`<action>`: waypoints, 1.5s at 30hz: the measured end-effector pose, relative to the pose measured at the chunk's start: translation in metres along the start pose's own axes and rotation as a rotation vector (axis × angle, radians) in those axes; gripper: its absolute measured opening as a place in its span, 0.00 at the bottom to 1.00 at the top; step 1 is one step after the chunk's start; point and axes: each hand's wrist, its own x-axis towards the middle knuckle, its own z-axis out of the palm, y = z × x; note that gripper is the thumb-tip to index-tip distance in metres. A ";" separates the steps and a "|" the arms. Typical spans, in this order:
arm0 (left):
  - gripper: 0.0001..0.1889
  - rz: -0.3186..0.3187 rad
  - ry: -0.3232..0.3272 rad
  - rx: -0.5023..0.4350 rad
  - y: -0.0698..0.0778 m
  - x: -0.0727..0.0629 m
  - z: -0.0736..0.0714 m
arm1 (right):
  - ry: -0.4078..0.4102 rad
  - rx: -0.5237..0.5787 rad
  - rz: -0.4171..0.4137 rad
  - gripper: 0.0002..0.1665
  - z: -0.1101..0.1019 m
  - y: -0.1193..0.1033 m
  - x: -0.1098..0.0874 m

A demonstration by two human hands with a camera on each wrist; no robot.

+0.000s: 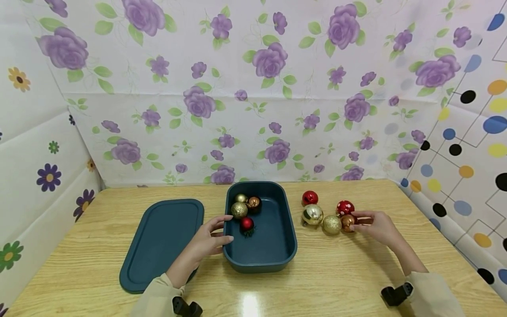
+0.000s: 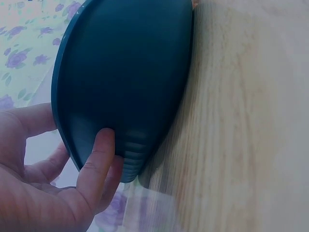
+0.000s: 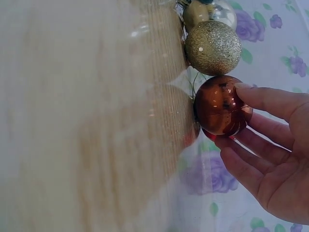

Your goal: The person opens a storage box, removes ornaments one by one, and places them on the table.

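My right hand [image 1: 374, 224] is at the ornament group on the table's right, thumb and fingers pinching a shiny copper Christmas ball [image 3: 219, 106]. Beside that ball lie a gold glitter ball [image 1: 332, 224] and a red ball with white dots [image 1: 345, 207]. A shiny gold ball [image 1: 312, 215] and a plain red ball [image 1: 310, 197] sit farther left. With extended fingers, my left hand [image 1: 206, 240] touches the left wall of a dark teal box [image 2: 125, 72]. Inside the box are several balls, among them a red one [image 1: 247, 223] and a gold glitter one [image 1: 239, 210].
A dark teal lid [image 1: 166, 242] lies flat on the wooden table [image 1: 317, 281], left of the box and partly under the left forearm. Flowered sheeting [image 1: 237, 132] stands behind the table, and dotted sheeting [image 1: 467, 176] borders its right side.
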 end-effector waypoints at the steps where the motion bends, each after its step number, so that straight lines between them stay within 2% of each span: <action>1: 0.27 0.000 0.001 0.001 0.000 0.000 0.000 | 0.000 0.000 -0.002 0.29 0.000 0.000 0.000; 10: 0.27 0.005 0.000 0.007 0.000 0.000 0.000 | 0.014 0.006 -0.014 0.31 -0.002 0.004 0.000; 14: 0.27 0.006 -0.002 0.004 0.000 0.000 0.000 | 0.047 0.003 -0.029 0.31 -0.004 0.000 -0.002; 22: 0.27 0.000 0.005 0.003 0.001 0.000 0.000 | 0.105 0.089 -0.078 0.32 -0.005 -0.033 -0.006; 26: 0.27 -0.002 0.009 0.005 0.001 0.000 -0.001 | 0.076 0.157 -0.104 0.31 0.000 -0.054 -0.002; 32: 0.26 0.000 0.012 0.001 0.001 0.000 -0.001 | 0.037 0.155 -0.167 0.29 0.015 -0.083 0.007; 39: 0.27 0.001 0.004 0.005 0.001 -0.001 -0.001 | -0.062 0.300 -0.242 0.28 0.040 -0.118 0.019; 42: 0.27 0.005 -0.006 0.005 0.001 -0.001 -0.001 | -0.082 0.297 -0.265 0.28 0.053 -0.130 0.025; 45: 0.27 0.007 -0.017 0.004 0.001 -0.001 -0.001 | -0.110 0.249 -0.308 0.27 0.069 -0.139 0.031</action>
